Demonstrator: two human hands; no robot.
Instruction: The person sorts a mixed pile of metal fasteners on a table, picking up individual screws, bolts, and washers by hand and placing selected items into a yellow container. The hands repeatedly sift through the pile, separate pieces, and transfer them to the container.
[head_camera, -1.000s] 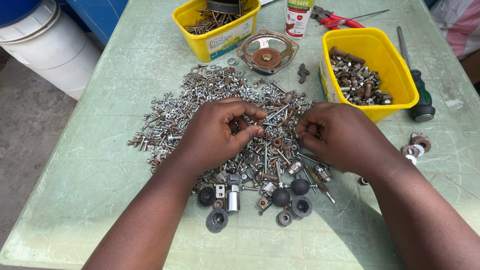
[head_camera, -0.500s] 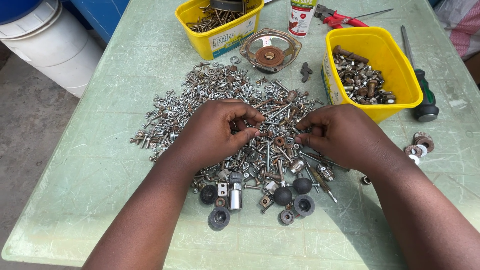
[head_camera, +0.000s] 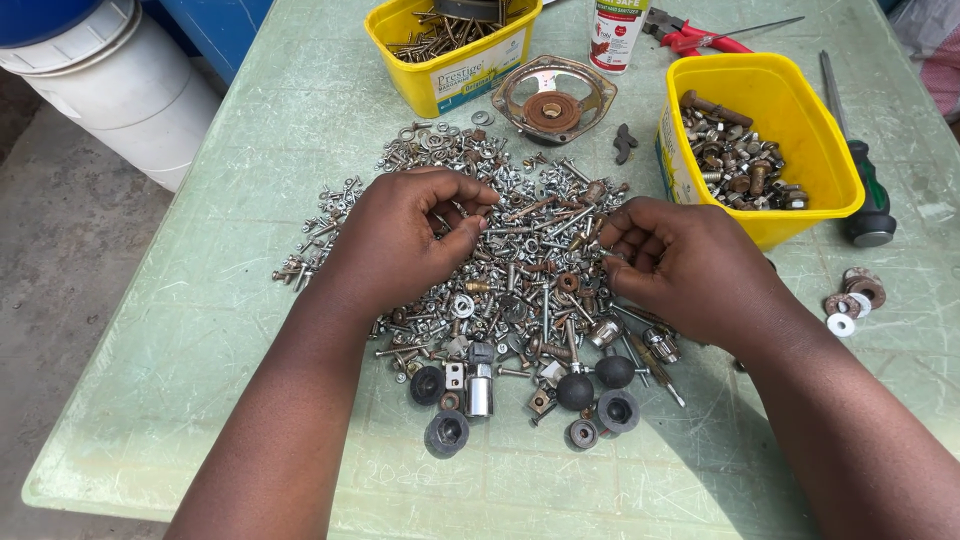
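Pale green table (head_camera: 200, 300), head view. Heap of screws/bolts (head_camera: 520, 260) at centre. Left hand (head_camera: 400, 235) w/ fingers curled narrow, pinching small bits. Right hand (head_camera: 680, 265) likewise. Vs 1 s ago: hands barely shifted, sorting ongoing.

White label on yellow tub (head_camera: 470, 72)
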